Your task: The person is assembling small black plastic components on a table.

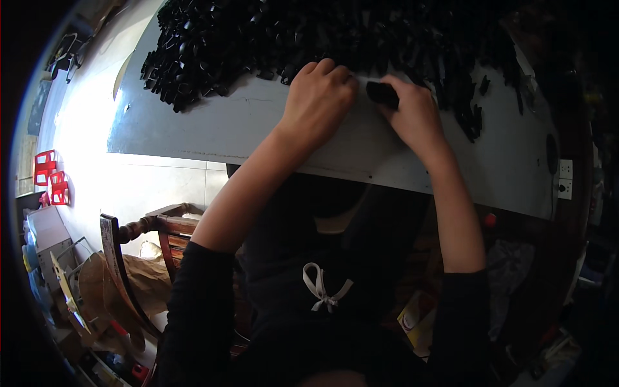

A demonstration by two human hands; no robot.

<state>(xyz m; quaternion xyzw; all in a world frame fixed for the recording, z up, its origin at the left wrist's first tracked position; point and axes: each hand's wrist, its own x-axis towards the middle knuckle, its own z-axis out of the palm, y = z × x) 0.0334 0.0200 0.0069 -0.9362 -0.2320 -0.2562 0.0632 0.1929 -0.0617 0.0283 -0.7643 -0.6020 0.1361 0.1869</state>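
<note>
My right hand grips a small dark black piece between thumb and fingers, just above the grey tabletop. Close beside it, my left hand is closed with its knuckles up and its fingers curled under. Whatever those fingers hold is hidden. Left of and beyond my left hand spreads a heap of small glossy black parts. Past my right hand lies a second heap of longer, thin black pieces, too dark to make out one by one.
The table's near edge runs in front of my body. A wooden chair stands at the lower left, with a brown paper bag next to it. Red stools are on the floor far left. Wall sockets show at the right.
</note>
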